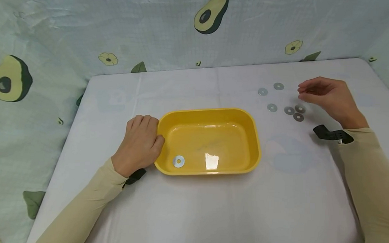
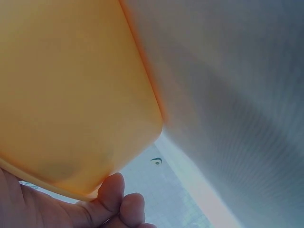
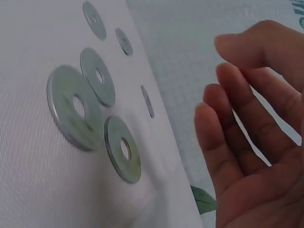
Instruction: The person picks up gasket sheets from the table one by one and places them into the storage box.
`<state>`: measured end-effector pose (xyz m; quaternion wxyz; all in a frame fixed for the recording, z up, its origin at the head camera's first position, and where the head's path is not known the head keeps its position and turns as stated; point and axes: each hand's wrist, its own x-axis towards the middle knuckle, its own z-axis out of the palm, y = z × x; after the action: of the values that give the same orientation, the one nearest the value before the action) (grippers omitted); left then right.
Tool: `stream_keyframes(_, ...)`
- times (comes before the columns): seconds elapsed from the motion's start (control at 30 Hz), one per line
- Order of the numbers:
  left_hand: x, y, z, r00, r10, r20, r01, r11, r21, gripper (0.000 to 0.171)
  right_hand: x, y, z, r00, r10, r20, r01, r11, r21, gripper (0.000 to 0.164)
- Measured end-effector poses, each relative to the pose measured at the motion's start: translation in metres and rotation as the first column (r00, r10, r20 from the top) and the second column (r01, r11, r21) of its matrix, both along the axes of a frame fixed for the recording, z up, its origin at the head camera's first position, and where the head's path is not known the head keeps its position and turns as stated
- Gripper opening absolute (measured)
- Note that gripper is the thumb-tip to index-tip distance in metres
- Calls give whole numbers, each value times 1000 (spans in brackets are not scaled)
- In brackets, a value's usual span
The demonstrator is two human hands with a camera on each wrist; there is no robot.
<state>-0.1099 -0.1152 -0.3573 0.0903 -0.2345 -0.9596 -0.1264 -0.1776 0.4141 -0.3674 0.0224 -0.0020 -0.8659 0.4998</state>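
Observation:
My left hand grips the left end of a yellow plastic tray, with its thumb over the rim. From underneath, the left wrist view shows curled fingers at the tray's edge. One flat metal washer lies inside the tray, near its front left corner. Over the right part of the table, my right hand hovers with loosely bent fingers, and nothing shows between them in the right wrist view. Closest to it are three washers lying bunched together, one of them large in the right wrist view.
Three more washers, including the one farthest back, lie spread between the bunch and the tray. A white cloth covers the table. Behind its back edge hangs a pale curtain printed with avocados and flowers.

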Motion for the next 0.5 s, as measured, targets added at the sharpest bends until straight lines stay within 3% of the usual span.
stream_keyframes(0.2, 0, 0, 1, 1000, -3, -13, 3, 1000, 4, 19, -1, 17, -5, 980, 48, 194, -81, 983, 163, 50)
stream_keyframes(0.5, 1, 0, 1, 1000, -1, -10, 1, 1000, 8, 20, -6, 28, -13, 958, 104, 267, -192, 924, 331, 49)
